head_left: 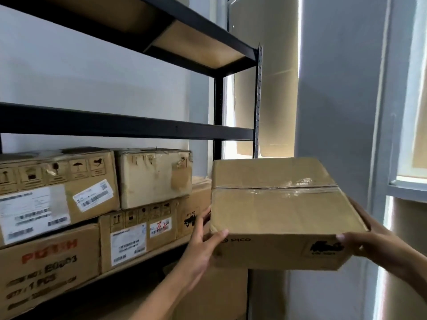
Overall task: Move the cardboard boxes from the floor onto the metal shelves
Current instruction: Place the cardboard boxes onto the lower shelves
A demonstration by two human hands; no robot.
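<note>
Gripping opposite sides, the left hand and right hand hold the PICO box airborne beside the metal shelving. Several stacked boxes already shelved; this one remains unplaced.

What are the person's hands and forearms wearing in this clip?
Nothing shows on either one. The left hand and right hand are bare: no gloves, rings, watch or wristband visible. Both forearms are uncovered to the frame edge, with no sleeve in view.
</note>
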